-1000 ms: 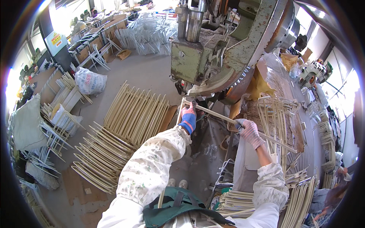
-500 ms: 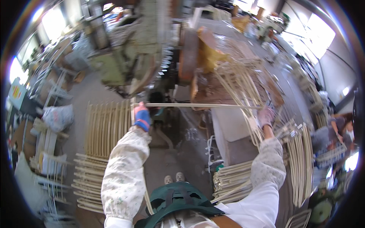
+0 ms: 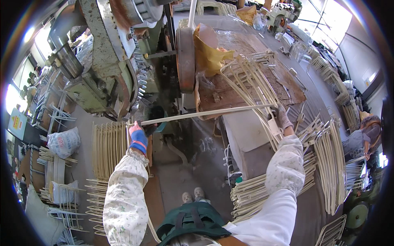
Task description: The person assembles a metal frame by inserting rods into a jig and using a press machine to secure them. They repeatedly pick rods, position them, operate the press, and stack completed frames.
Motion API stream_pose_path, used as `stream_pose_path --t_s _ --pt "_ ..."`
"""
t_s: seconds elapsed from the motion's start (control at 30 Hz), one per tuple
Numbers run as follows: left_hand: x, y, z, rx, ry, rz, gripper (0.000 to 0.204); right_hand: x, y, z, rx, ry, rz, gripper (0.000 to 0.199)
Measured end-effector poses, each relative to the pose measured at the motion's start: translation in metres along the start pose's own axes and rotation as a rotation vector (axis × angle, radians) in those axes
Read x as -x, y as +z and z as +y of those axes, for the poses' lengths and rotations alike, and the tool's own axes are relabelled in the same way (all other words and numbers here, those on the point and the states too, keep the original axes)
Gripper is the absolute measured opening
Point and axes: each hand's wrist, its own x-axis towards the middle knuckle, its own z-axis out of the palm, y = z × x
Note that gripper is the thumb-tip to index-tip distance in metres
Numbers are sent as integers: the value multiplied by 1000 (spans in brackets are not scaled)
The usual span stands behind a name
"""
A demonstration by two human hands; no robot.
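Note:
A long cream metal tube (image 3: 205, 114) spans between my two hands, its left end lower than its right. My left hand (image 3: 138, 138), in a blue and pink glove, is closed round its left end, just beside a stack of upright cream tube frames (image 3: 108, 143). At the other end my right hand (image 3: 282, 118), in a greyish-pink glove, has its fingers closed on the tube. That hand is over leaning bent tube frames (image 3: 250, 82). Another length of tube shows below my left forearm; whether it joins the held tube is hidden.
Ahead on the left stands a green machine (image 3: 102, 53) with a big rusty-edged wheel (image 3: 185, 59). A cardboard-covered table (image 3: 217, 96) bears a yellow wrapper (image 3: 207, 51). More tube frames (image 3: 330, 168) stand at right. Another person (image 3: 365, 137) works at the far right.
My view has turned, so the machine and wheel appear further left. My left hand has moved left and lower with the tube's end; both hands still hold it.

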Motion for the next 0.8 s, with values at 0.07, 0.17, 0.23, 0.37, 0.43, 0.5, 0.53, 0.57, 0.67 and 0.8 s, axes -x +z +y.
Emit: stream_pose_path --t_s 0.07,0.17,0.23,0.37,0.43,0.5,0.53,0.57,0.67,0.8 --pt "-9 -3 -4 6 -30 -47 40 57 15 -48 20 -51 -57 70" --pt "-9 17 -10 27 -48 -142 40 80 -12 -81 568 -260 91 46" --pt "-7 25 -9 52 -53 -204 40 85 -30 -102 799 -379 248 14" --pt "-1 26 -8 137 -150 -235 44 133 5 -133 483 -571 258 24" --pt "-8 13 0 166 -136 -239 46 150 30 -154 582 -431 275 25" --pt "-22 2 -4 208 -173 -267 48 160 36 -157 527 -374 325 25" --pt "-19 6 -6 219 -199 -274 48 170 33 -155 513 -326 329 25" --pt "-8 19 -1 161 -248 -228 47 186 24 -153 500 -276 354 25" --pt "-16 2 6 24 -245 -242 35 215 28 -140 451 -157 311 25" --pt "10 -27 80 -124 -660 -778 30 236 9 -103 533 -70 388 22"
